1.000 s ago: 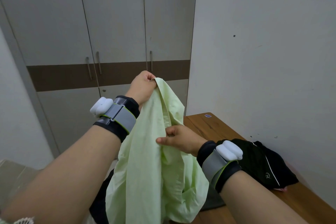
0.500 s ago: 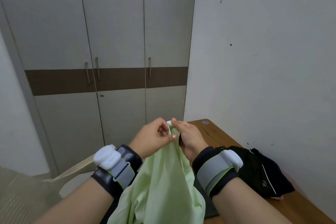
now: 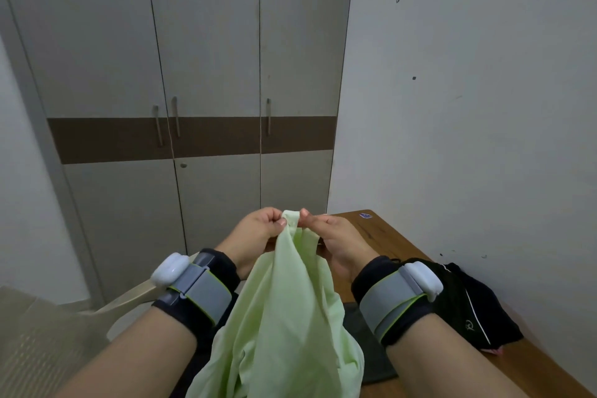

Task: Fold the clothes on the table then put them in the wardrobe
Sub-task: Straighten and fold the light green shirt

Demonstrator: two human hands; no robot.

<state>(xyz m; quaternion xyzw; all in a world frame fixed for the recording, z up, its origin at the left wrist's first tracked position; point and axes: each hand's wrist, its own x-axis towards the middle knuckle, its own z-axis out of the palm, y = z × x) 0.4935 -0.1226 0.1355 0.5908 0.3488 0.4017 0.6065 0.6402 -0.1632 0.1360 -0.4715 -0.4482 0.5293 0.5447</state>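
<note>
A light green garment (image 3: 284,317) hangs in front of me, bunched and draped down past the frame's lower edge. My left hand (image 3: 255,236) pinches its top edge between thumb and fingers. My right hand (image 3: 329,236) pinches the same top edge just to the right, the two hands nearly touching. A black garment with a white stripe (image 3: 468,304) lies crumpled on the wooden table (image 3: 387,233) by the wall. The wardrobe (image 3: 206,74) stands straight ahead with all its doors closed.
A dark grey cloth (image 3: 365,333) lies on the table under the green garment. A beige plastic chair (image 3: 42,329) sits at the lower left. A white wall borders the table on the right.
My left hand came down from high up, and my right hand rose to meet it. Both now pinch the garment's top edge side by side; a second ago the right hand held it lower down.
</note>
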